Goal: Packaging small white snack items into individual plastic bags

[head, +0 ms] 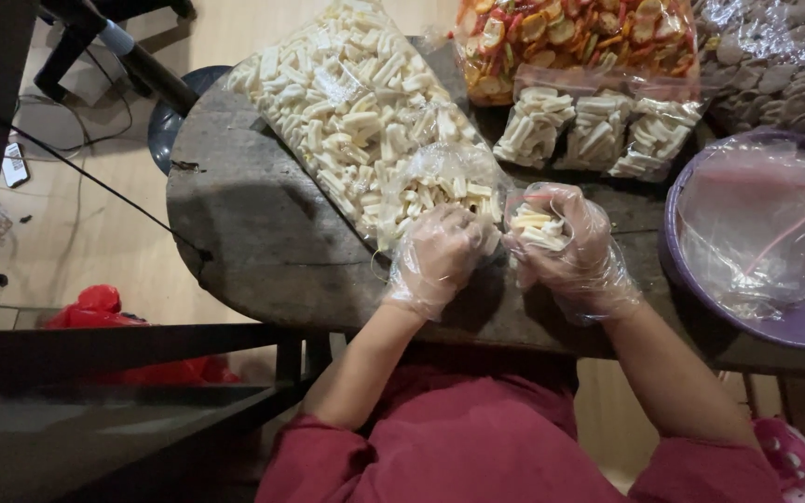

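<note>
Both my hands wear thin clear plastic gloves. My right hand (578, 256) holds a small clear bag (535, 224) partly filled with pale stick-shaped crackers, its mouth facing left. My left hand (435, 256) is closed around a few of the same crackers right at that bag's mouth, beside the open end of a big clear bag of crackers (365, 112) that lies across the dark round wooden table (253, 233). The fingertips of both hands almost touch.
Three small filled bags (598, 130) lie in a row behind my hands. A bag of red and orange snacks (570, 37) and a bag of brownish chips (784, 65) sit at the back. A purple basin with clear bags (766, 242) stands at the right.
</note>
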